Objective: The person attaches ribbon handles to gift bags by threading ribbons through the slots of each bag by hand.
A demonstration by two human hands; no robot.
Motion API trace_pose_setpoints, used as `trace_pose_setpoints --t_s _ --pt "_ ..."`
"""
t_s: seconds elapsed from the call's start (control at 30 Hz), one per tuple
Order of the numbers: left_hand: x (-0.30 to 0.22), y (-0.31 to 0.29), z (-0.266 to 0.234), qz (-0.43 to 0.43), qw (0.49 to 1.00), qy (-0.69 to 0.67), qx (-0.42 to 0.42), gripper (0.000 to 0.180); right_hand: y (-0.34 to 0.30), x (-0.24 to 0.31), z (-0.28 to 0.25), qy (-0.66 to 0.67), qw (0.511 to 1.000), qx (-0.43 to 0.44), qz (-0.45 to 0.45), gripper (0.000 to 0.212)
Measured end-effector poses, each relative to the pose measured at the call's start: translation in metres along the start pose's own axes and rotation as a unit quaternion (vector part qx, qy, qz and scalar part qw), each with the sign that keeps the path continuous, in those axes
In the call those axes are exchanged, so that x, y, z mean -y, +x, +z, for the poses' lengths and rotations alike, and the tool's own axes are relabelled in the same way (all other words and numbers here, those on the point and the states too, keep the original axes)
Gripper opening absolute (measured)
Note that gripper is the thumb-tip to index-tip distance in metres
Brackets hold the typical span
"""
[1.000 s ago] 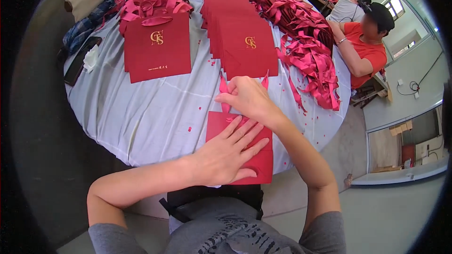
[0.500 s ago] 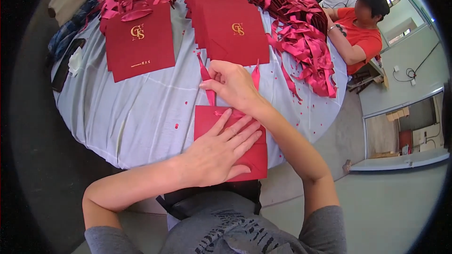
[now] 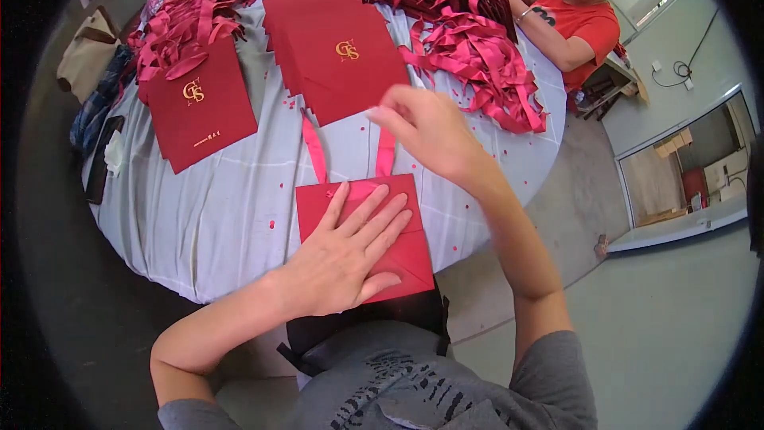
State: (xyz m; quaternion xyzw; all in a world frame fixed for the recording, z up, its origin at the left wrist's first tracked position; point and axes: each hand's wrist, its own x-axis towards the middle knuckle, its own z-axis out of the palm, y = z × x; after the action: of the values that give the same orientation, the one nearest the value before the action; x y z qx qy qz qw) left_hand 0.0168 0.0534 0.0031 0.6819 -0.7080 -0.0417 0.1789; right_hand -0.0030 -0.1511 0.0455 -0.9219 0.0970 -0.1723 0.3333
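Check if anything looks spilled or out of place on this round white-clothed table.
Tiny red scraps are scattered across the wrinkled white tablecloth, some beside the flat red ribbon-handled bag under the left hand; they look like stray litter. A crumpled white tissue stands out near the tablecloth's left edge, by a dark flat oblong object.

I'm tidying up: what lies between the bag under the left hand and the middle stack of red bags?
In the head view, two pink ribbons cross the white cloth from the bag toward the stack.
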Motion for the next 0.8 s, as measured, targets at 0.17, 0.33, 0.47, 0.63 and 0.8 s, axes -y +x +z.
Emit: trace_pose_setpoints --t_s 0.17,0.33,0.47,0.63,0.8 --pt "-0.001 -0.001 -0.002 -0.008 1.0 0.001 0.005 0.069 -0.049 -0.026 -0.006 -0.084 0.99 0.101 -0.052 0.022" --pt "-0.008 -0.001 -0.009 -0.013 1.0 0.026 -0.006 0.069 -0.056 -0.028 -0.01 -0.019 0.991 0.133 0.005 0.023" --pt "-0.017 0.002 -0.019 -0.024 0.997 0.072 -0.009 0.069 -0.057 -0.018 -0.021 0.116 0.978 0.156 0.078 0.02" --pt "-0.033 0.008 -0.047 -0.053 0.996 0.055 -0.045 0.077 -0.057 -0.002 -0.036 0.256 0.961 0.077 0.065 0.013" --pt "-0.036 0.018 -0.042 -0.078 0.994 -0.023 -0.077 0.089 -0.049 0.013 -0.039 0.166 0.985 0.042 0.02 0.012"
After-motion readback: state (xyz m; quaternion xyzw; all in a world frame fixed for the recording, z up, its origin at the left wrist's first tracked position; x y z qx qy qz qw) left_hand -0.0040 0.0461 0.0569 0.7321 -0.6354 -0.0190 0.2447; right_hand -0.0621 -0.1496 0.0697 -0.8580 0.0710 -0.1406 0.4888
